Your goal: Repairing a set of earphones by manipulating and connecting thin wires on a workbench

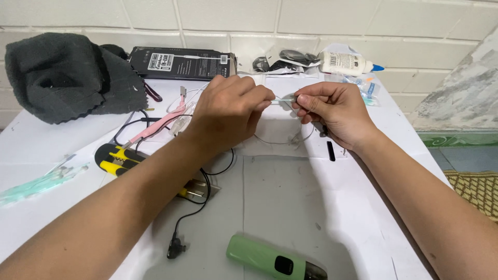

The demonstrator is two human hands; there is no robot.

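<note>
**Thin wire pinched between both hands above the desk**

We see a thin pale wire (282,99) stretched short between our two hands, held in the air just above a white box (277,132). Our left hand (231,111) is closed into a loose fist, fingertips pinching one end; our right hand (332,114) is curled too, thumb and forefinger nipping the other end. A slack loop of the same thin wire hangs down over the box front.

Left of the box lie a pink cable (155,124) and a tangle of black cable (205,199) that runs toward us, ending in a small black plug (176,249). A yellow-and-black tool (116,159) sits further left, and a dark grey cloth (67,78) beyond that. Behind the box stand a black carton (181,63) and a white glue bottle (347,63). Nearest us, a green handheld device (270,259) rests on the desk (290,207).

In our judgement the risks are these: the wire is fine, so too hard a pull could snap it or slip it from the pinch, and the hanging loop could snag on the box edge.
</note>
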